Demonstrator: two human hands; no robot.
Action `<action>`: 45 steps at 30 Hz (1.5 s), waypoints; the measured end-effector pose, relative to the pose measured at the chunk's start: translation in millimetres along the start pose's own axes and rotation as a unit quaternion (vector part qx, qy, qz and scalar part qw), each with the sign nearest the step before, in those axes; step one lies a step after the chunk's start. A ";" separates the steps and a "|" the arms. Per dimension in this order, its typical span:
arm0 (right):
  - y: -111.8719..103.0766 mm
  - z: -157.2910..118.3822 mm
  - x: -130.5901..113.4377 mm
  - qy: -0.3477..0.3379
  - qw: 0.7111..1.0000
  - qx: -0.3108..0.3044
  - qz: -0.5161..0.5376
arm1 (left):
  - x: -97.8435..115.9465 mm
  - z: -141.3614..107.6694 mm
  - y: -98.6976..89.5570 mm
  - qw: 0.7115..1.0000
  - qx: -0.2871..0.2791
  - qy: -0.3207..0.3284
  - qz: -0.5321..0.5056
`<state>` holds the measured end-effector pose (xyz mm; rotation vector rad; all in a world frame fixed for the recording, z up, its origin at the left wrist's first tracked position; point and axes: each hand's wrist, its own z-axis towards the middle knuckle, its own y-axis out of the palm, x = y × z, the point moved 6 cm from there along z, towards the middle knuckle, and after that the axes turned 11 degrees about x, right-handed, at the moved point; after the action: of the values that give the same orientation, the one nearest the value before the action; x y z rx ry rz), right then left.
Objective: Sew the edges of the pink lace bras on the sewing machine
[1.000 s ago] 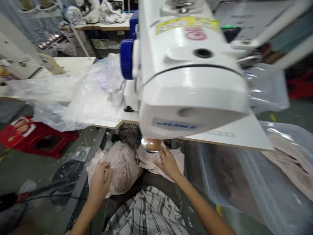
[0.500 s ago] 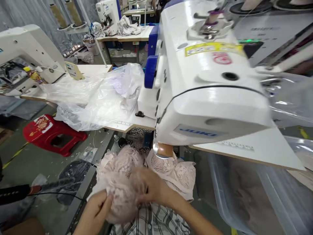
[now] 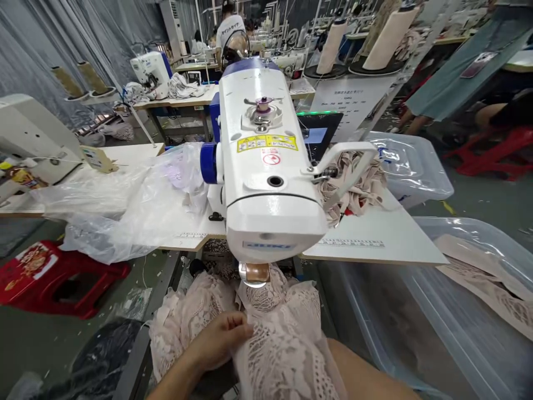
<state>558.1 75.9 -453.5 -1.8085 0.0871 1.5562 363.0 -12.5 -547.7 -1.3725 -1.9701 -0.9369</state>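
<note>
Lace garment (image 3: 287,355) is hanging at the near side of the Juki sewing machine (image 3: 266,183), right of a lace heap (image 3: 179,328), with the left hand (image 3: 220,336) pinching its left edge between thumb and curled fingers. The right forearm (image 3: 370,375) is showing at the near right, but the garment is hiding the right hand, so I cannot tell its grip. Looking thin and openwork, the garment is probably handling as light, limp and easily snagged, calling for a soft pinch along its edge
</note>
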 end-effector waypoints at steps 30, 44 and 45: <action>-20.6 121.9 45.5 0.069 0.968 0.196 0.144 | 156.0 13.5 -23.8 0.776 0.300 0.333 0.444; 55.3 89.1 96.1 0.088 0.946 -0.026 0.311 | 159.1 11.5 -31.9 0.736 0.287 0.363 0.493; 65.0 81.7 101.2 0.100 0.936 -0.068 0.330 | 162.1 10.1 -28.8 0.737 0.280 0.366 0.494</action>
<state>484.8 114.7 -573.0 -2.1790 0.7699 1.8412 283.1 79.1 -436.2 -1.1496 -0.6124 -0.2199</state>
